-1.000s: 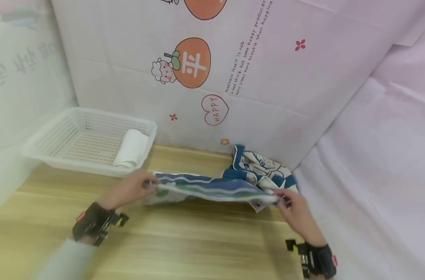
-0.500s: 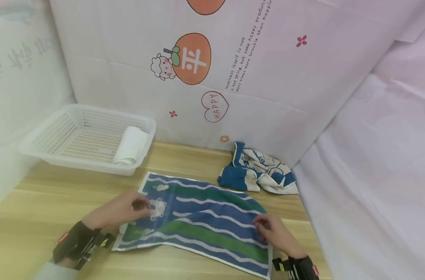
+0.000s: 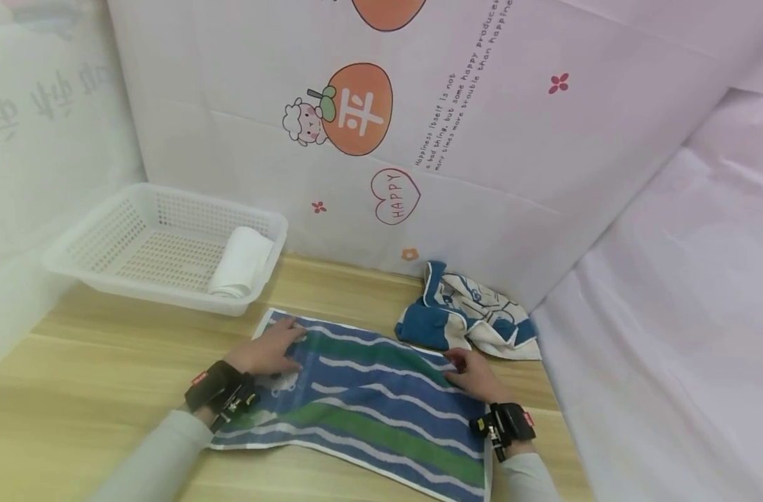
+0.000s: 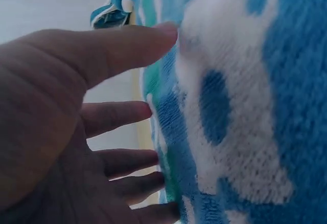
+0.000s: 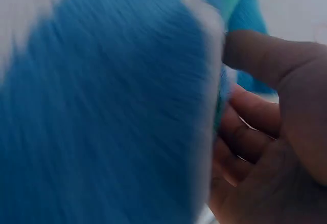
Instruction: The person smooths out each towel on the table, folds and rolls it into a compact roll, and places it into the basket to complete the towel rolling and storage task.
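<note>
A blue and green striped towel point(image 3: 381, 408) with wavy white lines and a white border lies spread on the table, slightly rumpled. On its left part rests my left hand point(image 3: 271, 352), fingers spread and straight; in the left wrist view, the fingertips of this left hand point(image 4: 117, 132) touch the pile beside a white bear pattern. My right hand point(image 3: 472, 373) is at the far right corner of the towel. Seen from the right wrist, the thumb and curled fingers of that right hand point(image 5: 271, 116) pinch the cloth's edge, partly hidden behind the towel.
A white perforated basket point(image 3: 162, 296) stands at the back left, holding a rolled white cloth point(image 3: 240, 261). Behind the towel on the right lies a crumpled blue and cream towel point(image 3: 469, 310) against the printed fabric wall point(image 3: 482, 216).
The striped towel, earlier held up by both hands, has come down flat on the table. Both hands let go, then moved forward onto its far part, the right one to the far corner.
</note>
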A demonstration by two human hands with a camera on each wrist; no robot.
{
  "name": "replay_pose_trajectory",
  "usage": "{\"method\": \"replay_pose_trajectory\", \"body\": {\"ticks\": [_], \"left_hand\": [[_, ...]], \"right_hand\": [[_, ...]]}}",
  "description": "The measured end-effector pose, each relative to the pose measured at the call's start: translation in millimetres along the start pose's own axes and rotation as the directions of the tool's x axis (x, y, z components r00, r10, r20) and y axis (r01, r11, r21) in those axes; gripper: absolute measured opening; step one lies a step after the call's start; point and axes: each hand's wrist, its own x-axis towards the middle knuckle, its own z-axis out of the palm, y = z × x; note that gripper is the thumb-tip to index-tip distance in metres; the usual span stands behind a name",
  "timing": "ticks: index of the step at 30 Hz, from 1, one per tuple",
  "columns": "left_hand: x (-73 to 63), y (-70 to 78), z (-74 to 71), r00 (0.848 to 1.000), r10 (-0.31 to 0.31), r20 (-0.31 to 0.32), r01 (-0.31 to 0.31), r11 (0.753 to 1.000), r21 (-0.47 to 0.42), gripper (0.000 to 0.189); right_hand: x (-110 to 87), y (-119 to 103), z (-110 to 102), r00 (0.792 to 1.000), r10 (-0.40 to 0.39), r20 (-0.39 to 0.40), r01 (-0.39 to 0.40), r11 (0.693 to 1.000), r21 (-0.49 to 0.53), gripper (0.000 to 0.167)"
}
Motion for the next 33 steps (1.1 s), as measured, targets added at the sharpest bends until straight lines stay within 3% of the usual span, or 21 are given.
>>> {"method": "replay_pose_trajectory", "body": {"ticks": [3, 8, 12, 17, 19, 22, 27, 30, 33], "left_hand": [[-6.2, -0.5, 1.7, 0.999, -0.048, -0.005, 0.048, 0.999, 0.020, 0.075], [-17.7, -0.1, 0.6, 0.997, -0.073, -0.030, 0.074, 0.997, 0.035, 0.076], [-20.5, 0.5, -2.2, 0.997, -0.074, -0.033, 0.075, 0.997, 0.029, 0.076], [-14.5, 1.5, -4.3, 0.996, -0.088, -0.009, 0.088, 0.996, 0.034, 0.077], [-11.7, 0.0, -4.1, 0.995, -0.098, -0.005, 0.098, 0.994, 0.040, 0.078], [-8.6, -4.0, -3.5, 0.994, -0.108, -0.012, 0.109, 0.993, 0.045, 0.078], [-4.5, -8.1, -1.7, 0.993, -0.119, -0.022, 0.120, 0.991, 0.053, 0.078], [-2.3, -7.3, -1.9, 0.993, -0.116, -0.024, 0.117, 0.991, 0.058, 0.077], [-1.8, -5.8, -3.2, 0.992, -0.125, -0.020, 0.126, 0.991, 0.055, 0.076]], "right_hand": [[2.8, -5.0, 6.7, 0.991, -0.126, 0.038, 0.125, 0.992, 0.034, 0.015], [-8.1, -19.2, -4.4, 0.971, -0.238, 0.013, 0.236, 0.969, 0.067, 0.029], [-11.9, -21.6, -18.7, 0.985, -0.173, -0.008, 0.173, 0.984, 0.051, 0.016], [-0.1, -6.3, -20.6, 0.998, -0.044, -0.040, 0.042, 0.998, -0.047, 0.001], [7.9, 4.3, -14.5, 0.998, -0.020, -0.058, 0.015, 0.996, -0.089, 0.009], [20.2, 19.6, -2.7, 0.994, -0.023, -0.107, 0.009, 0.991, -0.130, 0.022], [35.1, 35.0, 7.6, 0.971, -0.116, -0.209, 0.086, 0.985, -0.151, 0.030], [40.2, 34.3, 6.1, 0.961, -0.136, -0.242, 0.089, 0.976, -0.197, 0.031], [37.7, 21.4, 4.6, 0.961, -0.102, -0.256, 0.037, 0.969, -0.245, 0.026]]}}
